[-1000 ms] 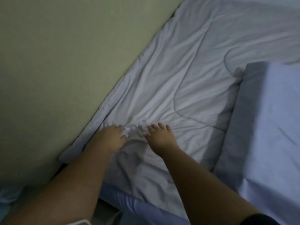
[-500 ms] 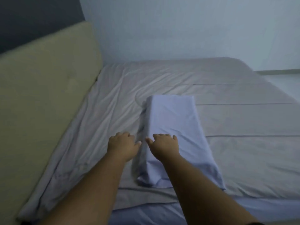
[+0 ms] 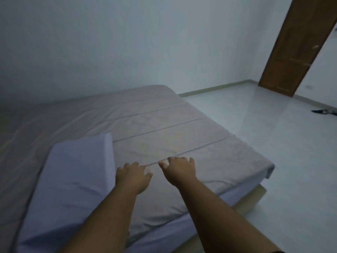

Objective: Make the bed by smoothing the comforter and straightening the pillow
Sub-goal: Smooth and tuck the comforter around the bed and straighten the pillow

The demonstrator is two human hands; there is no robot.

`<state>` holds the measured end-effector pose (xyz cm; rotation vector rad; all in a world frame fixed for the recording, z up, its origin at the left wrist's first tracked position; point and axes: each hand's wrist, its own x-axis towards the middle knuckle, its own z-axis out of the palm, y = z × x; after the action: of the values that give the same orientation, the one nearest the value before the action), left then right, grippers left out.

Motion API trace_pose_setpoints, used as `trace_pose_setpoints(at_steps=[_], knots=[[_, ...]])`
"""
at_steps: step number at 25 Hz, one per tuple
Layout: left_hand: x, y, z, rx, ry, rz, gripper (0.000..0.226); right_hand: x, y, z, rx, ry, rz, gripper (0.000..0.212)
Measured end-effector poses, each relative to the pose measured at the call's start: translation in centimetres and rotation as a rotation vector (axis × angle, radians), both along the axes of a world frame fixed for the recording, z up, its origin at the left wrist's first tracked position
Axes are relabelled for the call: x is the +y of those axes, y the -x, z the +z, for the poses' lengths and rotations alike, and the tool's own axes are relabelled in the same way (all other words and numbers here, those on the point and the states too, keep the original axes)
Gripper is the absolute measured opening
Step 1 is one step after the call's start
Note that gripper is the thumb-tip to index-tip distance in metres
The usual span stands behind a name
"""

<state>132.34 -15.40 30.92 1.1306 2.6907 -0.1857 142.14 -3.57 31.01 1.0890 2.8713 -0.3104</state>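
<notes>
A grey comforter (image 3: pixel 164 128) with straight stitched lines lies spread over the bed, reaching the foot corner at the right. A pale blue pillow (image 3: pixel 73 176) rests on it at the lower left. My left hand (image 3: pixel 133 177) hovers palm down just right of the pillow's edge, fingers loosely apart and holding nothing. My right hand (image 3: pixel 179 170) is beside it over the comforter, fingers spread, also holding nothing. Whether either palm touches the fabric is unclear.
A pale wall (image 3: pixel 127 42) runs behind the bed. Light tiled floor (image 3: pixel 273 152) lies to the right. A brown wooden door (image 3: pixel 299 44) stands at the far right, with a small dark object (image 3: pixel 323 111) on the floor near it.
My view has swung right from the headboard corner to the foot of the bed. Both hands left the comforter's top edge, passed over the pillow, and now sit right of it.
</notes>
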Motion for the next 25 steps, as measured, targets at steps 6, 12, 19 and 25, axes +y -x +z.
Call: trace_pose_setpoints(at_steps=[6, 12, 19, 25], knots=[[21.4, -6.4, 0.3, 0.068, 0.026, -0.199, 0.058, 18.2, -8.6, -0.2, -0.010, -0.007, -0.219, 0.063], [43.8, -15.4, -0.1, 0.088, -0.003, -0.304, 0.058, 39.0, -17.6, 0.1, 0.015, -0.015, -0.307, 0.062], [64.1, -21.4, -2.7, 0.009, 0.062, -0.169, 0.057, 61.1, -23.1, -1.4, -0.070, 0.002, -0.213, 0.062], [82.2, -19.0, -2.4, 0.032, 0.001, -0.134, 0.057, 78.6, -21.2, -1.5, -0.093, -0.004, -0.178, 0.061]])
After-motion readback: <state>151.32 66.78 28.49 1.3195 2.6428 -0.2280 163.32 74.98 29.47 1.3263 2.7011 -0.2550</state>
